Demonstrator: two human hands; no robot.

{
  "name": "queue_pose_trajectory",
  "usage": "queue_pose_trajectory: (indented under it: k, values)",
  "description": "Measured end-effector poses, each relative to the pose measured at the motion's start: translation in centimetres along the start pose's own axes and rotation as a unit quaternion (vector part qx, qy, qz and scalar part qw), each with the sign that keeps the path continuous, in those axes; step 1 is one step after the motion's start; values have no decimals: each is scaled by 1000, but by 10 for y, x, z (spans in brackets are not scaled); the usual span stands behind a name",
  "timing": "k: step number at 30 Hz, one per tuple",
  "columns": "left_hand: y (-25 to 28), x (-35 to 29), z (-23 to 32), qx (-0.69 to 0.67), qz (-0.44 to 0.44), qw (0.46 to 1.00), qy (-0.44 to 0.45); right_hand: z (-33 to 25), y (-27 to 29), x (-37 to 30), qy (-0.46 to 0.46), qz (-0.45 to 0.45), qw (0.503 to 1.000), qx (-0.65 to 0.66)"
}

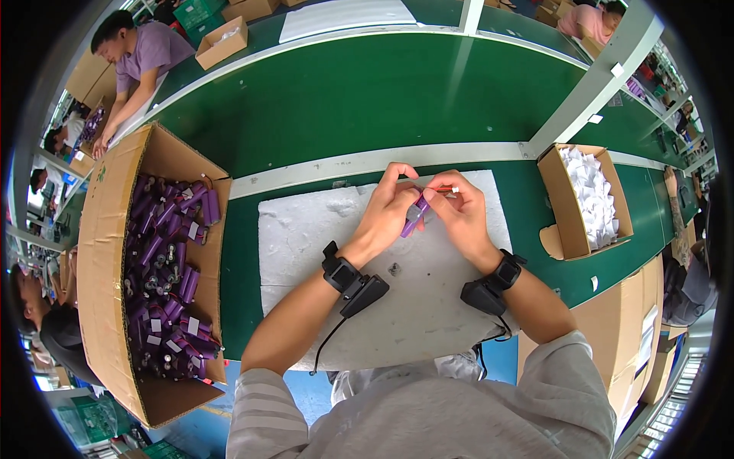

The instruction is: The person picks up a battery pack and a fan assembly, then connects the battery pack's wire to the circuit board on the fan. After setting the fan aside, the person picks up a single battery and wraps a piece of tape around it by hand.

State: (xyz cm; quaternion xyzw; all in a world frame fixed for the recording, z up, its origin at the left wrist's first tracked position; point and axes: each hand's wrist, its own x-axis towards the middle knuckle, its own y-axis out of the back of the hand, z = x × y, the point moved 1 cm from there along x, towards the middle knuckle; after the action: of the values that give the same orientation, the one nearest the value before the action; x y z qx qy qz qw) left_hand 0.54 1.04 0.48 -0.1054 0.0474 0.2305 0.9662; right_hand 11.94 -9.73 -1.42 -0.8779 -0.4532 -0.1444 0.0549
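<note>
At the desk's left edge stands a large open cardboard box (pixel 115 229), filled with purple cylindrical battery cells (pixel 164 275), many carrying small white labels. Just right of it, a white foam mat (pixel 428 306) lies along the near edge of the green desk (pixel 367 99). Over the far part of the mat the left hand (pixel 386 214) and the right hand (pixel 459 214) meet, each wrist wearing a black strap-on device. The left hand's fingers (pixel 397 180) are closed around a single purple battery cell (pixel 415 214), which slants upward toward the right hand. The right hand's fingers (pixel 443 191) pinch narrowly at the cell's upper end, where a thin red wire (pixel 446 188) shows between them. A small dark part (pixel 394 268) rests on the mat below the hands. Toward the desk's right edge sits a smaller open cardboard box (pixel 569 206) packed with white paper pieces (pixel 592 195).
</note>
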Motion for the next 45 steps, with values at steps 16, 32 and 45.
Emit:
queue_pose_trajectory:
  k: [16,32,45]
  values:
    - [-3,6,-2,-280,-1,960,11,8,4,3,-13,123,989,78]
    - [6,10,-12,-287,-7,958,0,2,4,3,-54,91,993,49]
    - [2,8,-11,-300,-1,954,5,4,3,2,-49,90,992,69]
